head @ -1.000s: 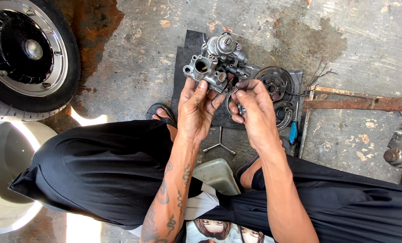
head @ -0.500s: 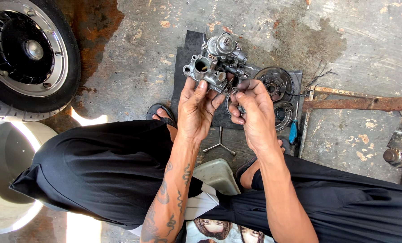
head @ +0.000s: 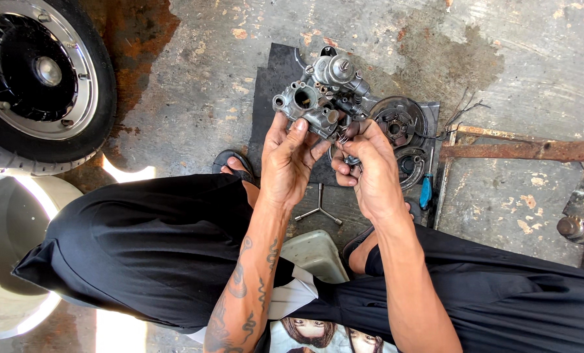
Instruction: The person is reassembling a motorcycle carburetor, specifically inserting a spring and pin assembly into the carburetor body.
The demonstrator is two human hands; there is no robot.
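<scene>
Grey metal carburetor [head: 321, 98] held up above dark mat [head: 272, 85], over concrete floor [head: 207, 78]. Left hand [head: 289, 163] cradles its lower body, fingers curled tight round casting, thumb on front. Right hand [head: 369, 173] beside it, fingertips pinched on small part at carburetor's underside; part too small to tell. Round brake plate [head: 400, 121] lies just behind. Three-way wrench [head: 318, 210] below hands. Wheel [head: 37, 78] far left.

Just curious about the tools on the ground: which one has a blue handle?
The screwdriver right of the right hand, beside the round metal plates. The three-armed wrench lying between the feet is bare metal.
</scene>
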